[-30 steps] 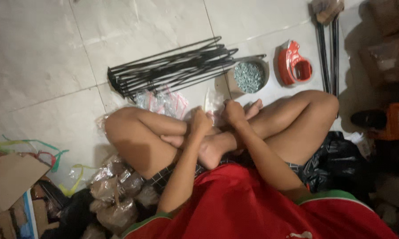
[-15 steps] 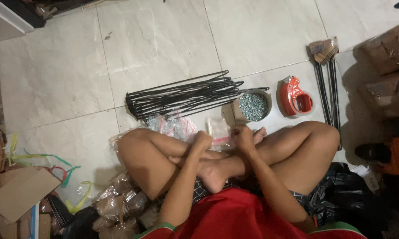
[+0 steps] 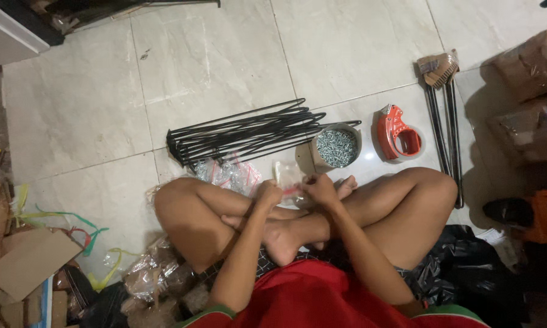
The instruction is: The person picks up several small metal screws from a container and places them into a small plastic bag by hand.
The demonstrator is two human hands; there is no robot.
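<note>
both hands, left (image 3: pixel 268 194) and right (image 3: pixel 319 188), pinching a small clear bag (image 3: pixel 287 176) over crossed legs (bowl of screws (image 3: pixel 337 147) close for reach).

Small clear plastic bag (image 3: pixel 287 176), pinched upright above crossed ankles.

We hold a small clear plastic bag (image 3: pixel 287 176) above our crossed legs; more clear red-striped bags (image 3: pixel 228 175) lie just left on the floor tiles.
</note>
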